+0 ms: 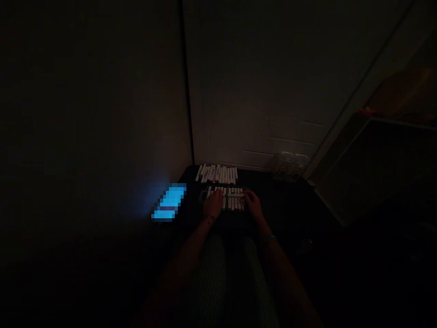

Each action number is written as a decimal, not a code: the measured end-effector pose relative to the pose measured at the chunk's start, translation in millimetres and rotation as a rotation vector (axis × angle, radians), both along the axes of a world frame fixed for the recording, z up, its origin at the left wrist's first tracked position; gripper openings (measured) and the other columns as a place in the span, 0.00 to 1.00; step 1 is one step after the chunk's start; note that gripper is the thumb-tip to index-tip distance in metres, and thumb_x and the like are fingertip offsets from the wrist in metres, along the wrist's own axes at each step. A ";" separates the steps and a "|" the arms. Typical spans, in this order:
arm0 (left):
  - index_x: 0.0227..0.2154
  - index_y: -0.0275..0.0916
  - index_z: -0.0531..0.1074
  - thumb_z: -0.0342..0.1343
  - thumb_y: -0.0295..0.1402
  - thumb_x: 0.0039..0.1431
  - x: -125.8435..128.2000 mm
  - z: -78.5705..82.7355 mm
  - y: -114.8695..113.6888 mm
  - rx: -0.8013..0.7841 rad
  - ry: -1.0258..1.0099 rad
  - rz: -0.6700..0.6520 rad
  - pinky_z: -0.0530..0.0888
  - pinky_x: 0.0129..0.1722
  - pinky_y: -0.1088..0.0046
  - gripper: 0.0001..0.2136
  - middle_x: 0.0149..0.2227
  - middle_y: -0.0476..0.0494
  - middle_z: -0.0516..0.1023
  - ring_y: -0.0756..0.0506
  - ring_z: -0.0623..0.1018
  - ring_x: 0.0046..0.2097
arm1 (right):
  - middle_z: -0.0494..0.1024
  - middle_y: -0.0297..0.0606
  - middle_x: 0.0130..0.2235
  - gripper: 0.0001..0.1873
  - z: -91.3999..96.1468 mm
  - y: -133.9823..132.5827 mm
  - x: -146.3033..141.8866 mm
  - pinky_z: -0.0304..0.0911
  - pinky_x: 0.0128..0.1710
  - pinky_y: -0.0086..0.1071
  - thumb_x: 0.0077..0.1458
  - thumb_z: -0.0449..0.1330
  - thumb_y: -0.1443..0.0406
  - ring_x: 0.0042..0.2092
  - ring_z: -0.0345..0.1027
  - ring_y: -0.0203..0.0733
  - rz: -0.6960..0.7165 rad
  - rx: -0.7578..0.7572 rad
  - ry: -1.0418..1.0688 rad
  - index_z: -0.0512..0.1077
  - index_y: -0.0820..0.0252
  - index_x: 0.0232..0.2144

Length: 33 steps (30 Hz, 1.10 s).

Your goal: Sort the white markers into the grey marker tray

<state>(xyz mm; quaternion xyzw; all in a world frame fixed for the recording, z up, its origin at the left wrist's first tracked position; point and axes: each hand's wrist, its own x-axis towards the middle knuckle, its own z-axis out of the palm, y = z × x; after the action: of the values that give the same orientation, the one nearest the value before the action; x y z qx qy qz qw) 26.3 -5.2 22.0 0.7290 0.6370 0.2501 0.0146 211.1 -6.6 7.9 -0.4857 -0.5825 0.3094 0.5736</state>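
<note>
A white marker (235, 195) with a green band lies level between my two hands. My left hand (213, 205) pinches its left end, and the fingers of my right hand (253, 203) are closed on its right end. Right below it is a row of white markers (233, 204) standing side by side in what looks like a clear case; my left hand covers part of that row. Farther back, a second group of white markers (218, 174) with coloured ends lies loosely side by side on the dark table (273, 205).
The room is very dark. A bright blue screen (170, 202), blurred into blocks, glows at the table's left. Clear plastic packages (290, 167) stand at the back right against the wall (259, 91). A shelf unit (336, 177) rises on the right.
</note>
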 end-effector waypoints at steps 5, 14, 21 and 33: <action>0.42 0.39 0.62 0.30 0.38 0.62 -0.1 -2.1 1.4 -0.002 0.003 -0.002 0.64 0.33 0.74 0.17 0.37 0.43 0.74 0.47 0.73 0.37 | 0.74 0.36 0.35 0.16 1.2 0.3 0.7 0.60 0.39 0.30 0.49 0.51 0.56 0.38 0.66 0.40 0.005 -0.009 -0.005 0.71 0.60 0.35; 0.40 0.39 0.63 0.31 0.38 0.62 1.3 6.8 -4.4 -0.035 0.009 0.001 0.64 0.34 0.75 0.16 0.37 0.44 0.73 0.48 0.73 0.38 | 0.75 0.36 0.34 0.18 1.5 -0.1 -1.0 0.60 0.37 0.29 0.49 0.52 0.54 0.37 0.66 0.39 -0.003 -0.033 -0.017 0.71 0.60 0.34; 0.41 0.39 0.63 0.31 0.38 0.62 1.6 7.5 -3.7 -0.035 0.012 -0.006 0.64 0.34 0.75 0.16 0.38 0.42 0.73 0.48 0.73 0.38 | 0.75 0.37 0.36 0.17 1.3 0.4 -0.2 0.61 0.38 0.31 0.49 0.52 0.56 0.38 0.66 0.40 -0.004 -0.018 -0.026 0.72 0.60 0.35; 0.41 0.39 0.63 0.29 0.39 0.62 0.4 -0.4 -0.5 0.016 0.040 -0.018 0.63 0.33 0.75 0.18 0.37 0.43 0.73 0.48 0.73 0.37 | 0.74 0.37 0.37 0.16 -0.7 0.0 1.5 0.60 0.39 0.31 0.49 0.52 0.57 0.39 0.66 0.40 0.007 -0.008 -0.019 0.71 0.60 0.36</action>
<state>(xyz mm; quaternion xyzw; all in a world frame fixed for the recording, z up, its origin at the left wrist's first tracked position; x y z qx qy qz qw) 26.7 -5.7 21.7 0.7396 0.6286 0.2403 -0.0018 212.6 -6.6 7.2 -0.4889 -0.5881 0.3091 0.5652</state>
